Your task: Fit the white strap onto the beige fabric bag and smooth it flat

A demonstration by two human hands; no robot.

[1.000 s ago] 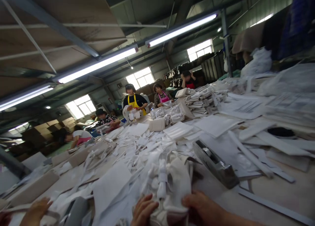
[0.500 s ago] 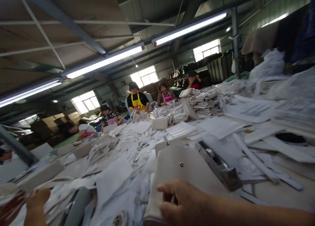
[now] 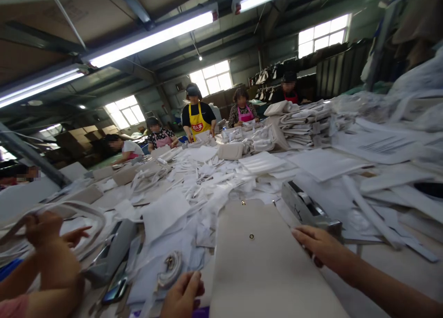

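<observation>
A flat beige bag [image 3: 266, 267] with a small metal snap [image 3: 251, 236] lies on the table right in front of me. My left hand [image 3: 182, 296] is at its lower left edge, fingers curled and thumb up against the edge. My right hand [image 3: 316, 245] rests on the bag's right edge with its fingers stretched out flat. A metal tape dispenser [image 3: 308, 209] stands just behind my right hand.
A co-worker's hands [image 3: 48, 244] at the left hold a white strap loop [image 3: 74, 212]. A phone [image 3: 116, 290] and a coiled strap [image 3: 169, 267] lie left of the bag. White paper and strips litter the table [image 3: 398, 262]. Stacked bags [image 3: 297, 126] and several seated workers are at the far end.
The crumpled white bundle in both my hands gave way to the beige bag, now laid out flat. My right hand slid to its right edge; my left hand reappeared at its left edge.
</observation>
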